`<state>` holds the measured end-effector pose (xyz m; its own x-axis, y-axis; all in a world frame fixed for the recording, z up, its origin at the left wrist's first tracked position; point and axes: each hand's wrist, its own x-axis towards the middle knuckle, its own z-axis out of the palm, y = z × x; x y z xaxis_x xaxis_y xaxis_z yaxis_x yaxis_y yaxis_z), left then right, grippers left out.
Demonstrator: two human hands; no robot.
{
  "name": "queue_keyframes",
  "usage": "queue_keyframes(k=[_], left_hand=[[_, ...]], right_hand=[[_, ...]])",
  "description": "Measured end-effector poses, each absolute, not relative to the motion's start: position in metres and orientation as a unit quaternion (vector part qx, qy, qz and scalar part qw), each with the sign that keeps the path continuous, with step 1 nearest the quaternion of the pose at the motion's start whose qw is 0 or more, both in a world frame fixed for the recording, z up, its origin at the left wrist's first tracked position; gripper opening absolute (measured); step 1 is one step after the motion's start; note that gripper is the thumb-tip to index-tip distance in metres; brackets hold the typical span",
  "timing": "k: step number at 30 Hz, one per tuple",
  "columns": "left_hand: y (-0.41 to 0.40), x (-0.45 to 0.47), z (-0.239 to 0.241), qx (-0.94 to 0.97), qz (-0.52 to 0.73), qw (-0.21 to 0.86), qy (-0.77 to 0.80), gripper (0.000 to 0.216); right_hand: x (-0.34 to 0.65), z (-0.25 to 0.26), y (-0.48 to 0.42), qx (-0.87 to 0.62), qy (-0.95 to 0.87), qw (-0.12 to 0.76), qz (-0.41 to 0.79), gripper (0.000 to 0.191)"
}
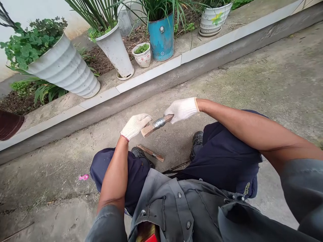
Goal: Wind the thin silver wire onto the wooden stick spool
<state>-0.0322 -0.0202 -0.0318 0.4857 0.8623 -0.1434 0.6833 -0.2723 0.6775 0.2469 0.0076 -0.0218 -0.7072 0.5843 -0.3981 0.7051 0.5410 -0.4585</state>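
In a white knitted glove, my left hand point(136, 126) is closed around the near end of a short wooden stick point(146, 131). Silvery wire point(158, 123) is wound in tight turns round the middle of that stick, whose far end tapers to a point. My right hand point(182, 109), gloved in white too, is curled closed just behind the pointed end; what its fingers hold is hidden. On the concrete between my shoes lies a second wooden stick point(145, 149), with a smaller band of wire round it.
A tiled ledge point(148, 73) runs across in front, bearing a ribbed white planter point(67, 69), a tall white pot point(116, 50), a small patterned pot point(143, 59) and a blue bucket point(161, 38). A small pink object point(84, 177) lies on the ground to the left.
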Motion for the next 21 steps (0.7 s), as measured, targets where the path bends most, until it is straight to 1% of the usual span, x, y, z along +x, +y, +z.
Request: queue_keyframes(k=[2, 4, 6, 9, 12, 15, 18, 21], left_hand=[[-0.021, -0.028, -0.037, 0.785, 0.131, 0.387, 0.466, 0.035], [-0.026, -0.022, -0.041, 0.77, 0.132, 0.412, 0.47, 0.04], [-0.031, -0.014, -0.044, 0.763, 0.118, 0.414, 0.482, 0.043], [-0.039, -0.005, -0.043, 0.774, 0.08, 0.409, 0.477, 0.041], [-0.042, -0.001, -0.042, 0.792, 0.056, 0.396, 0.461, 0.044], [-0.043, 0.0, -0.04, 0.791, 0.045, 0.397, 0.462, 0.044], [-0.043, -0.001, -0.041, 0.785, 0.042, 0.39, 0.481, 0.042], [-0.04, -0.005, -0.042, 0.794, 0.054, 0.358, 0.488, 0.041]], right_hand=[[0.247, -0.017, 0.008, 0.383, 0.859, 0.063, -0.333, 0.023], [0.245, -0.015, 0.011, 0.412, 0.85, 0.021, -0.326, 0.026], [0.242, -0.014, 0.016, 0.451, 0.843, -0.014, -0.293, 0.03], [0.24, -0.019, 0.023, 0.514, 0.826, -0.03, -0.231, 0.035], [0.24, -0.025, 0.028, 0.56, 0.81, -0.018, -0.172, 0.035], [0.24, -0.028, 0.029, 0.584, 0.802, 0.026, -0.119, 0.032], [0.235, -0.028, 0.025, 0.581, 0.806, 0.077, -0.08, 0.032], [0.228, -0.031, 0.02, 0.564, 0.818, 0.1, -0.051, 0.028]])
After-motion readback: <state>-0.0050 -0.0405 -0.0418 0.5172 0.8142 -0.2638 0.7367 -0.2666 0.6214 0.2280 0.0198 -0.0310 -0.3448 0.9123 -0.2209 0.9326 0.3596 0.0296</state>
